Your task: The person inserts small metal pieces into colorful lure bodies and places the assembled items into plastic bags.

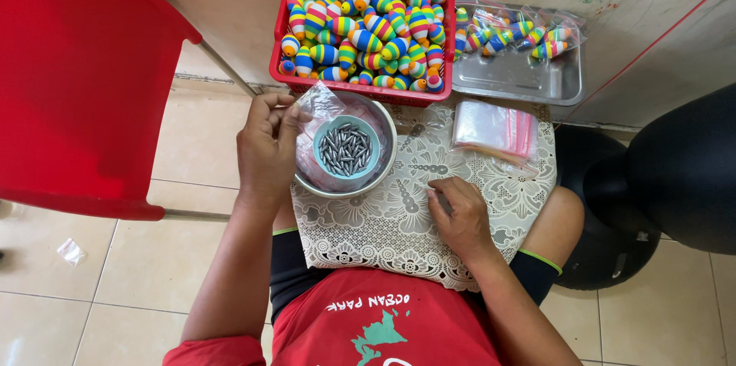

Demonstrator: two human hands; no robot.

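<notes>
Pinching a clear plastic bag (320,99) over the steel bowl (381,167), the left hand (264,151) is seen; beside the bowl, the right hand (460,216) is rested half-curled and empty on the lace cloth (399,220).

The left hand (264,147) pinches a small clear plastic bag (320,100) just beside a metal bowl (383,153) holding a teal cup of grey metal weights (346,148); the right hand (460,216) rests on a white lace cloth (399,220), perhaps holding something small; beyond the left hand sits a red basket of striped rainbow floats (364,21).
</notes>
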